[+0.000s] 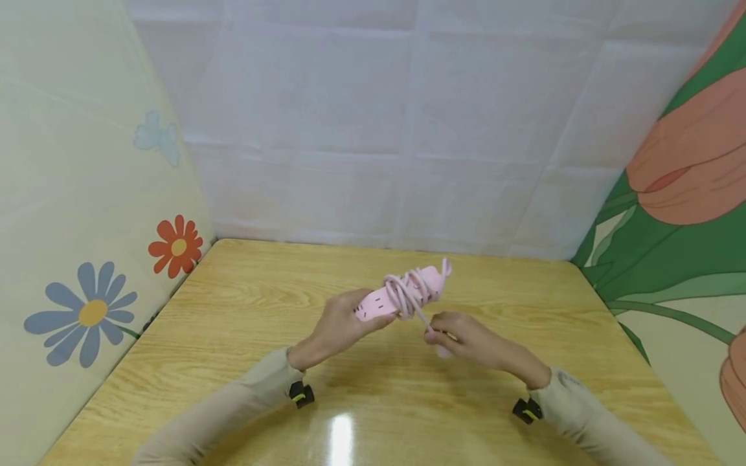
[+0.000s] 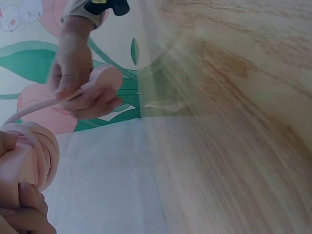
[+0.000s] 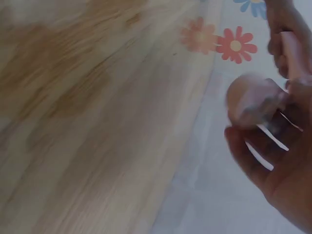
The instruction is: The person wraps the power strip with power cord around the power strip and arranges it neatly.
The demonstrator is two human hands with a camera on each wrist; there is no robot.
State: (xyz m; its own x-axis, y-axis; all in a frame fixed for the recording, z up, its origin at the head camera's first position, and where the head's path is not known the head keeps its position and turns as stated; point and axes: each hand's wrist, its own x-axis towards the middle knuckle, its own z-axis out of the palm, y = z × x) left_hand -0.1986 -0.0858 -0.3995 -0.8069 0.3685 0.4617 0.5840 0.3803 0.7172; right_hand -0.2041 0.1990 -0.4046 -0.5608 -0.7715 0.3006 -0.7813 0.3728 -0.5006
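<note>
A pink power strip (image 1: 375,305) is held at its near left end by my left hand (image 1: 340,321), above the table. Several loops of its pink cord (image 1: 399,295) wrap the strip's middle, and one loop sticks up past the far end. From the loops the cord runs down to my right hand (image 1: 474,341), which pinches it between thumb and fingers close to the plug. The rounded plug (image 2: 108,79) shows beside the right hand's fingers in the left wrist view; in the right wrist view the plug (image 3: 251,101) is blurred. Its prongs are not visible.
Both hands are over a wood-grain table (image 1: 256,285). A white cloth (image 1: 350,129) hangs behind its back edge. Flower-printed panels stand at the left (image 1: 70,213) and right (image 1: 670,259). Each wrist carries a small black device, such as the left device (image 1: 301,393).
</note>
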